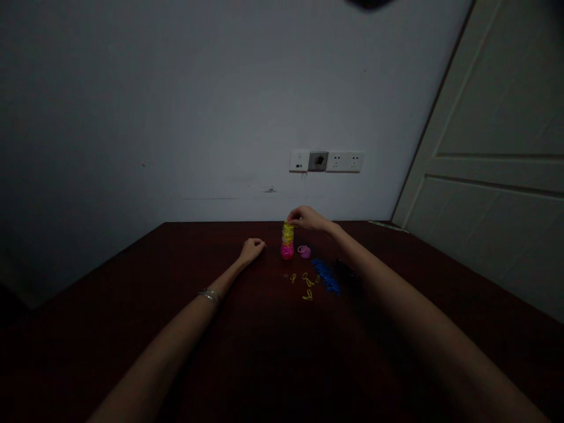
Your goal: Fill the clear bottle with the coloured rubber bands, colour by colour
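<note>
Upright on the dark table stands a small clear bottle point(287, 241), with yellow rubber bands in its upper part and pink ones lower down. My right hand point(306, 218) is at the bottle's mouth, thumb and fingers pinched on a yellow rubber band. To the left of the bottle, my left hand point(252, 250) rests on the table, apart from it, fingers curled in with nothing seen in them. A pink cap with a loop point(305, 251) lies just right of the bottle. Several loose yellow rubber bands point(309, 282) lie nearer me.
A pile of blue rubber bands point(326, 276) lies beside my right forearm, with a dark heap point(346, 270) partly hidden next to it. Behind the table rises a pale wall with sockets point(344, 162). A white door point(493, 158) stands at the right.
</note>
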Action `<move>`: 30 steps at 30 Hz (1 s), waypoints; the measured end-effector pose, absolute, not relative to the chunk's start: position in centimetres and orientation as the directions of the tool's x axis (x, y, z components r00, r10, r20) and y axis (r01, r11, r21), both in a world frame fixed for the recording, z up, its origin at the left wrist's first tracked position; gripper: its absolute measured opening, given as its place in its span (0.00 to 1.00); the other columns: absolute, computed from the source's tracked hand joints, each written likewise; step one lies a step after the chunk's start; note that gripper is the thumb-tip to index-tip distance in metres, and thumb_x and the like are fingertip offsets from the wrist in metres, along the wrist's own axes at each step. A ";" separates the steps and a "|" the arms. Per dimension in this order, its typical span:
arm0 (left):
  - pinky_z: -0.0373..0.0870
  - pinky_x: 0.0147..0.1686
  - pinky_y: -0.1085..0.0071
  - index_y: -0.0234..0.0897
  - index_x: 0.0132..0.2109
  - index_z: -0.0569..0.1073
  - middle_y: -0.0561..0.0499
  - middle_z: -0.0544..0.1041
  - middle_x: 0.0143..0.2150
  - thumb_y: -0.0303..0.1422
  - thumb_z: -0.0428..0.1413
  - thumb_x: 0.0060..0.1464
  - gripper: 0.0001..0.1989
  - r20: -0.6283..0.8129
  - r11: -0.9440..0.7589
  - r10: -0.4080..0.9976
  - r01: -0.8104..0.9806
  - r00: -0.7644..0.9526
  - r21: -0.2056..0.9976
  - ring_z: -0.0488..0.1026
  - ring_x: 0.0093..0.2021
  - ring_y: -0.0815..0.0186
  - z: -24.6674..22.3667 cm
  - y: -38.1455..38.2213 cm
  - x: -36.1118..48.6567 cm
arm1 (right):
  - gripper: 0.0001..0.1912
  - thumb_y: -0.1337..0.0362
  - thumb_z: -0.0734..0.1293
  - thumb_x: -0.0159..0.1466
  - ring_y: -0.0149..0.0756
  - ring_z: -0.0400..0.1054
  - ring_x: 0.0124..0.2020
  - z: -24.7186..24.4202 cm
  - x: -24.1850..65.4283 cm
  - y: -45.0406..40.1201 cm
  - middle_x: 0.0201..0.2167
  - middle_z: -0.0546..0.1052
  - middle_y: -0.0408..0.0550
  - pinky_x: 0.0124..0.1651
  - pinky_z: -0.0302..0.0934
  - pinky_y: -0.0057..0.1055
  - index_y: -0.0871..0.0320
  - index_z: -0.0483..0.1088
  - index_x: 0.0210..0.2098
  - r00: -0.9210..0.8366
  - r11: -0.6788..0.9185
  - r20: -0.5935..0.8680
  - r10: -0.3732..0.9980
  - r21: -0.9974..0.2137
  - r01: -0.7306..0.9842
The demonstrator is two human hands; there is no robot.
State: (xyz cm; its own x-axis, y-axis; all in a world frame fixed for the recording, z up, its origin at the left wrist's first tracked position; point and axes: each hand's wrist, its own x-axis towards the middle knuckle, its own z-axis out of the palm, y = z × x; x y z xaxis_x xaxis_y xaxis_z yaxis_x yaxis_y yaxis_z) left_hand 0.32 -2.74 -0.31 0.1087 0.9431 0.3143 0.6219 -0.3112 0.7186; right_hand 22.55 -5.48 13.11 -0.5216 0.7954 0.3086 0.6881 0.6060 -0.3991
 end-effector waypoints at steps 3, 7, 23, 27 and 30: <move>0.64 0.35 0.73 0.33 0.28 0.76 0.49 0.76 0.28 0.31 0.48 0.45 0.12 0.315 -0.309 0.943 0.625 0.104 0.717 0.71 0.32 0.64 -0.4 -2.6 0.3 | 0.11 0.69 0.63 0.55 0.30 0.65 0.27 13.2 22.4 -5.5 0.28 0.76 0.51 0.30 0.57 0.26 0.67 0.75 0.33 -0.540 0.615 0.294 0.788 -0.387 0.687; 0.64 0.35 0.73 0.33 0.28 0.76 0.48 0.77 0.29 0.31 0.48 0.45 0.12 0.312 -0.305 0.945 0.625 0.102 0.719 0.71 0.33 0.64 -0.4 -2.6 0.4 | 0.11 0.68 0.63 0.56 0.30 0.66 0.27 13.3 22.4 -5.7 0.29 0.77 0.51 0.30 0.57 0.25 0.65 0.75 0.34 -0.536 0.618 0.308 0.786 -0.393 0.681; 0.64 0.37 0.72 0.32 0.28 0.76 0.48 0.77 0.30 0.31 0.48 0.45 0.13 0.319 -0.315 0.941 0.619 0.108 0.720 0.72 0.34 0.64 -0.7 -2.4 0.3 | 0.12 0.64 0.62 0.57 0.30 0.65 0.28 13.1 23.6 -6.3 0.29 0.77 0.50 0.32 0.57 0.25 0.65 0.75 0.34 -0.475 0.617 0.403 0.783 -0.401 0.677; 0.64 0.35 0.73 0.31 0.29 0.76 0.48 0.76 0.29 0.32 0.48 0.46 0.13 0.313 -0.313 0.942 0.638 0.118 0.704 0.71 0.33 0.65 -0.7 -2.4 0.3 | 0.17 0.59 0.59 0.61 0.32 0.65 0.31 12.4 23.6 -6.5 0.28 0.76 0.49 0.35 0.56 0.26 0.63 0.75 0.30 -0.505 0.663 0.457 0.732 -0.305 0.684; 0.63 0.34 0.73 0.31 0.29 0.76 0.48 0.76 0.28 0.32 0.47 0.46 0.14 0.312 -0.311 0.943 0.650 0.118 0.694 0.71 0.32 0.65 -0.6 -2.5 0.3 | 0.24 0.56 0.54 0.64 0.33 0.65 0.32 12.0 23.4 -6.5 0.25 0.74 0.49 0.36 0.55 0.27 0.63 0.75 0.28 -0.539 0.687 0.463 0.704 -0.249 0.683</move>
State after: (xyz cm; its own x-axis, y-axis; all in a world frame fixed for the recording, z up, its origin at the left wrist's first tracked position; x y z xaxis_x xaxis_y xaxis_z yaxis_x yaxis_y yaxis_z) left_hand 0.32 -2.49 -0.55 0.1183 0.9426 0.3122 0.6496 -0.3113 0.6936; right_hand 23.40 -6.53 12.01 -0.5391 0.7039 0.4625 0.6828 0.6868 -0.2493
